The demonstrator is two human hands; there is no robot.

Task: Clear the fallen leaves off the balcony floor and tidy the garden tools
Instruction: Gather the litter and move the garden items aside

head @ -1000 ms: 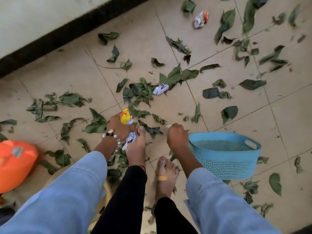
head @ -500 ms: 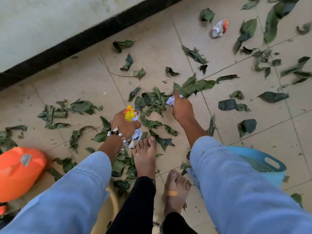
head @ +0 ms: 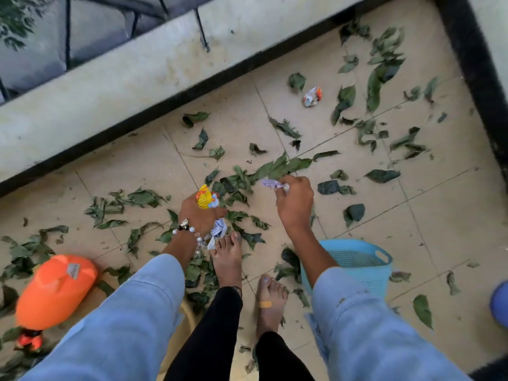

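Nearest, blue plastic basket (head: 379, 268) partly hidden behind right forearm. Beyond, left hand (head: 199, 213) clutching crumpled wrappers (head: 206, 199), fingers hidden; right hand (head: 294, 200) pinching blurred pale paper scrap (head: 270, 183). Green leaves (head: 283, 166) scattered across tiled floor (head: 453, 215), farthest ones blurred.

The basket (head: 365, 258) was partly hidden behind the right forearm and sleeve (head: 365, 334), so its near wall and most of its inside could not be seen. A blue object (head: 499, 303) was cut off by the right edge — too little showed to tell what it was. The left hand (head: 199, 213) hid most of the wrappers (head: 204, 199) it held; their print was too small to read. The orange container (head: 55, 290) was blurred, and its lower end was unclear.
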